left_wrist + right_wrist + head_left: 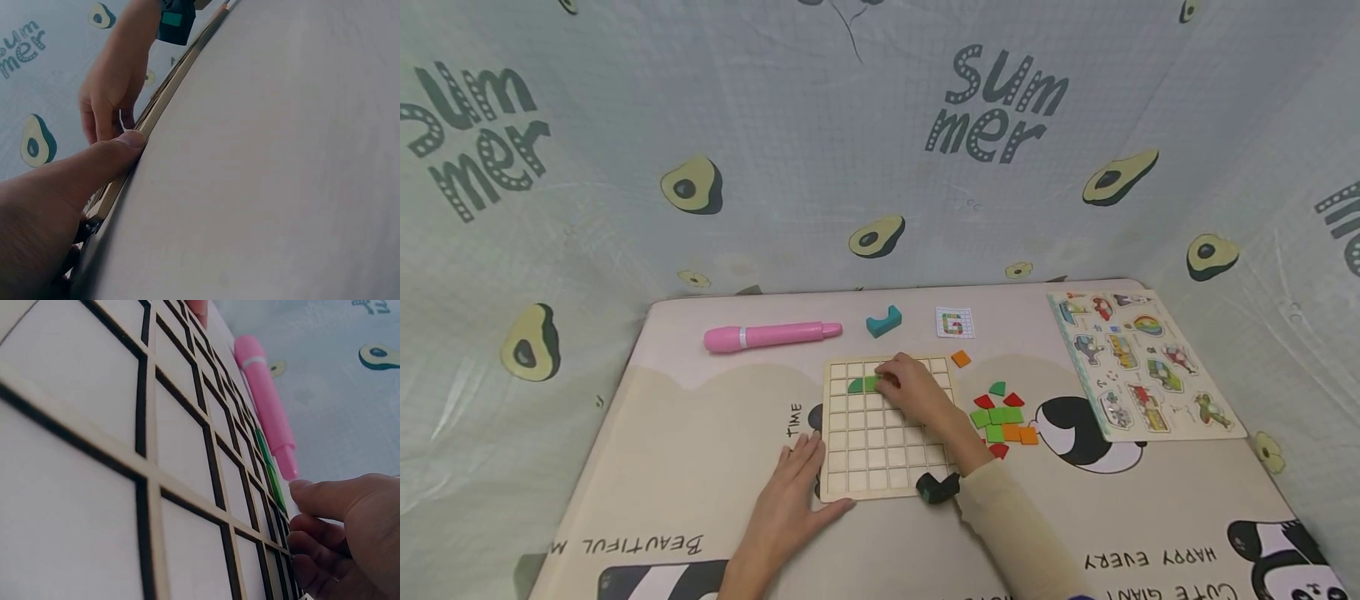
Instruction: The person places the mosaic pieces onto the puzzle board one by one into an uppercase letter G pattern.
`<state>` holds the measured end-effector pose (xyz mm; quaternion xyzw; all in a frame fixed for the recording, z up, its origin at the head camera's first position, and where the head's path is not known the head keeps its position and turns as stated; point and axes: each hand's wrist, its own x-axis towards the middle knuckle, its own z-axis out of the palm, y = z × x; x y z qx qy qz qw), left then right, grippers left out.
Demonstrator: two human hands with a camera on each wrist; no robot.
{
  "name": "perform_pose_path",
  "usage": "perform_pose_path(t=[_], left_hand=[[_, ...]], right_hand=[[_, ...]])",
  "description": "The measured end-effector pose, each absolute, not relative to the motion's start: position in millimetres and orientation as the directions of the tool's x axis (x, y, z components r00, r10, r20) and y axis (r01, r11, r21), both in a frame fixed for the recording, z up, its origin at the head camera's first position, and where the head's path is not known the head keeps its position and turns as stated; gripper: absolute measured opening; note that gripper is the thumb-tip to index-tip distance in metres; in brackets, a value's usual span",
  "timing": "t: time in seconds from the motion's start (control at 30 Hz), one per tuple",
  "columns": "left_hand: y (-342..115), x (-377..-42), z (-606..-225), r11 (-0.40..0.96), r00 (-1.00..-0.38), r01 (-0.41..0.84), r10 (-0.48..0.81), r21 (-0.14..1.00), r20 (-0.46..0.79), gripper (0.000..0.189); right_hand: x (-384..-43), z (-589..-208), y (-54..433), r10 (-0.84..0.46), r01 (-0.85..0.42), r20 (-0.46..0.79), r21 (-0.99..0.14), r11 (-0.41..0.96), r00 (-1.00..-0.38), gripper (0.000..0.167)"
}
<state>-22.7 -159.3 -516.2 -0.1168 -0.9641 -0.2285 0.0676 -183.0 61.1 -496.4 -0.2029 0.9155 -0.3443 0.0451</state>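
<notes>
A square wooden grid board [856, 482] lies on the table. In its upper rows sit a dark green quarter-round tile [855, 386] and a light green tile [870, 383], side by side. My right hand [917, 392] reaches over the board, thumb and fingertips bent together at the light green tile's right end; I cannot tell whether a piece is between them. My left hand [790, 492] rests at the board's lower left corner, fingers straight along the left edge. Its thumb [128, 140] presses the near edge.
Right of the board lie several loose tiles: green squares [981, 418], orange squares [1028, 436] and red pieces [1013, 400]. Behind are an orange tile [961, 358], a pattern card [955, 322], a teal curved block [883, 322] and a pink pen-shaped object [775, 335]. A picture puzzle board [1138, 362] lies far right.
</notes>
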Motion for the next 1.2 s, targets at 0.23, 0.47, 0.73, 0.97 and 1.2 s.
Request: perform_pose_path(t=[0.23, 0.47, 0.73, 0.97, 1.2], left_hand=[[-159.0, -22.3, -515.9, 0.865, -0.967, 0.247, 0.189, 0.437, 0.173, 0.094], [-158.8, -22.6, -516.4, 0.869, -0.964, 0.25, 0.185, 0.428, 0.189, 0.093], [-158.6, -22.7, -516.2, 0.881, -0.964, 0.251, 0.189, 0.402, 0.188, 0.093], [-158.4, -22.4, -514.3, 0.88, -0.968, 0.239, 0.187, 0.41, 0.165, 0.093], [-157.6, -22.6, -515.4, 0.882, -0.963, 0.253, 0.191, 0.397, 0.188, 0.092]], right_hand=[[-179.0, -495.9, 67.7, -0.349, -0.296, 0.064, -0.685, 0.666, -0.935, 0.031], [-177.3, -491.9, 80.2, -0.278, -0.229, 0.044, -0.694, 0.683, -0.96, 0.037], [-178.4, -490.6, 98.9, -0.236, -0.209, 0.058, -0.693, 0.69, -0.97, 0.039], [-183.0, -495.0, 115.0, -0.207, -0.194, 0.068, -0.704, 0.683, -0.976, 0.039], [-188.4, -497.6, 131.8, -0.189, -0.22, 0.12, -0.679, 0.7, -0.975, 0.037]])
